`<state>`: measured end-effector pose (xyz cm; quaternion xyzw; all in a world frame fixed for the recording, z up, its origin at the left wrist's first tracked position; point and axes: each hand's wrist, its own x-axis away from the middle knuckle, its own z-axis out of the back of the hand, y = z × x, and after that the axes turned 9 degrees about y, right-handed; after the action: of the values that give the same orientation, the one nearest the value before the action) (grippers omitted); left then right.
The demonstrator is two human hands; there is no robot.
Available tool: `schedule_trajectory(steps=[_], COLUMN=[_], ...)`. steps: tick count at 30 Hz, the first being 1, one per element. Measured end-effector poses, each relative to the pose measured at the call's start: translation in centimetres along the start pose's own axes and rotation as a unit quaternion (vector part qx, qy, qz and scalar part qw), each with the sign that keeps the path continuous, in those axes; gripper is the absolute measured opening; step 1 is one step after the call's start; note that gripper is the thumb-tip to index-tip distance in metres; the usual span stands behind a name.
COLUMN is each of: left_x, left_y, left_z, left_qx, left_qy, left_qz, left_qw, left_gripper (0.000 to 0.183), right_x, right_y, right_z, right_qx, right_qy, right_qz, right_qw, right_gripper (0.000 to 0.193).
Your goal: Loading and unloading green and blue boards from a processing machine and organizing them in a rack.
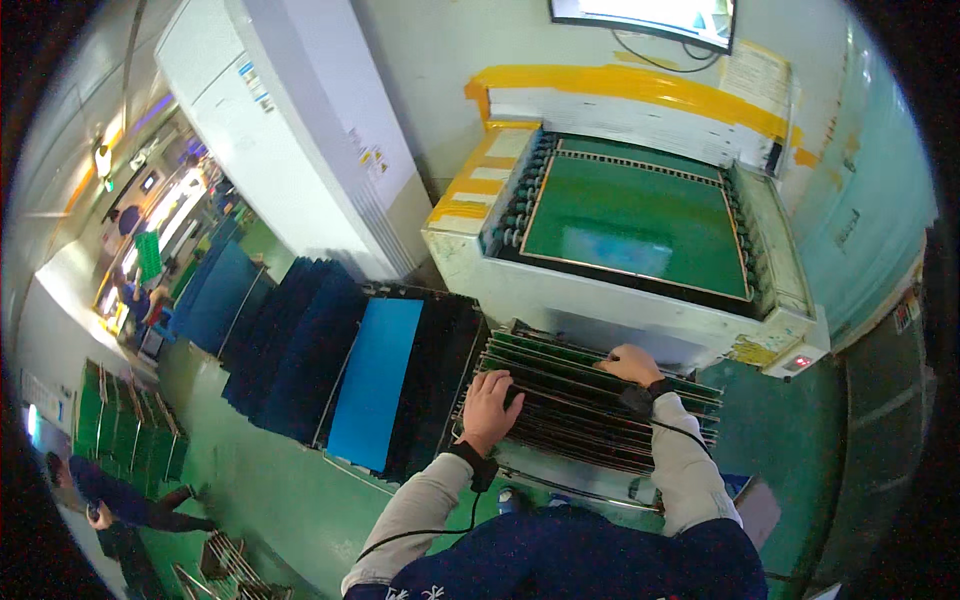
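Observation:
Upright in a metal rack in front of me stand several thin green panels, packed closely like circuit boards. My left hand rests at the rack's left side, fingers extended and thumb apart, near the panels' edges. My right hand is curled at the top edge of a panel toward the far right of the rack; its fingertips are partly hidden. Beyond the rack, a large green panel lies flat on the rollers of a white conveyor machine.
Left of my rack stand dark blue sheets in racks, with one bright blue sheet. A tall white cabinet rises behind them. Another panel rack and a person are at far left. Translucent curtain hangs right.

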<state>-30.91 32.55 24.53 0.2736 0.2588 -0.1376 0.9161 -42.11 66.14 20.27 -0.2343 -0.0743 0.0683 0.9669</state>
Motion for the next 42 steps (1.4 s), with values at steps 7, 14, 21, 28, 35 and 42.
schedule_trajectory(steps=[7, 14, 21, 28, 35, 42], left_x=[0.5, 0.2, 1.0, 1.3, 1.5, 2.2], left_y=[-0.8, -0.5, -1.2, -1.4, -1.1, -0.3], left_z=[0.0, 0.3, 0.1, -0.6, -0.4, 1.0], left_qx=[-0.004, 0.016, 0.008, 0.028, 0.030, 0.016], left_qy=[-0.002, 0.012, -0.019, 0.038, 0.043, 0.008], left_qz=[0.014, 0.006, 0.027, 0.006, 0.006, 0.032], left_qw=[1.000, 1.000, 0.999, 0.999, 0.999, 0.999], left_gripper=[0.032, 0.036, 0.035, 0.034, 0.035, 0.037], right_x=[-0.3, 0.1, -0.4, -2.3, -2.4, -2.2], right_y=[-0.8, -0.4, -1.1, 2.9, 2.7, 4.2], right_z=[-0.4, 0.0, 0.1, -1.6, -1.0, -1.9], right_qx=[-0.004, 0.012, 0.002, -0.010, 0.011, 0.028], right_qy=[0.019, 0.043, 0.017, 0.038, 0.029, 0.038], right_qz=[0.010, 0.029, 0.014, 0.063, 0.076, 0.108], right_qw=[1.000, 0.999, 1.000, 0.997, 0.997, 0.993], right_gripper=[0.054, 0.054, 0.047, 0.040, 0.033, 0.032])
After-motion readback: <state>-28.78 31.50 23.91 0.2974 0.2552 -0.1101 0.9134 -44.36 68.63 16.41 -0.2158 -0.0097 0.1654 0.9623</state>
